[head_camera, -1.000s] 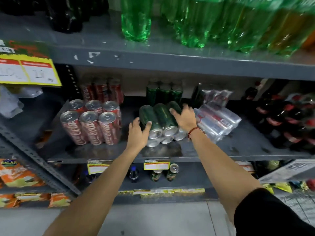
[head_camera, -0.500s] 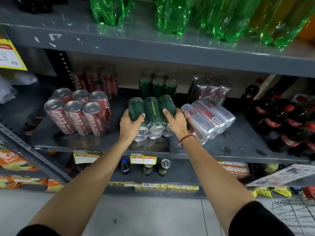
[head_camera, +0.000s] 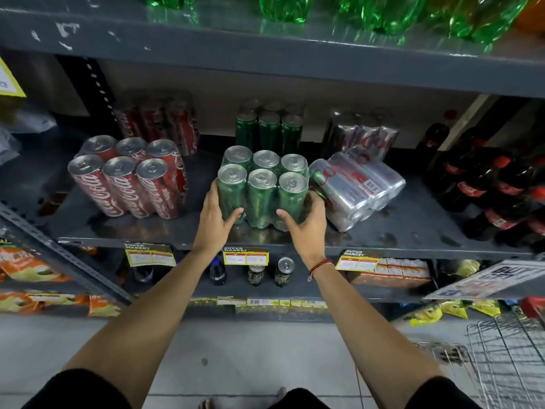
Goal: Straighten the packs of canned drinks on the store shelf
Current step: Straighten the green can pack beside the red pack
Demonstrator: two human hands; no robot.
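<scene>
A shrink-wrapped pack of green cans (head_camera: 262,187) stands upright at the front middle of the grey shelf (head_camera: 398,231). My left hand (head_camera: 216,215) grips its left side and my right hand (head_camera: 305,221) grips its right front corner. A pack of silver cans (head_camera: 358,184) lies on its side just right of it, touching my right hand. A red cola pack (head_camera: 129,178) stands upright to the left. Behind are another red pack (head_camera: 160,125), another green pack (head_camera: 268,128) and another silver pack (head_camera: 361,134), all upright.
Dark cola bottles (head_camera: 495,187) crowd the shelf's right end. Green bottles (head_camera: 383,13) stand on the shelf above. Price tags (head_camera: 245,255) hang on the shelf edge, with single cans (head_camera: 284,271) on the lower shelf. A wire basket (head_camera: 507,358) sits at the lower right.
The green pack was lying tipped on its side; both hands have turned it upright, so its can tops now face up. My hands have shifted down to its lower sides.
</scene>
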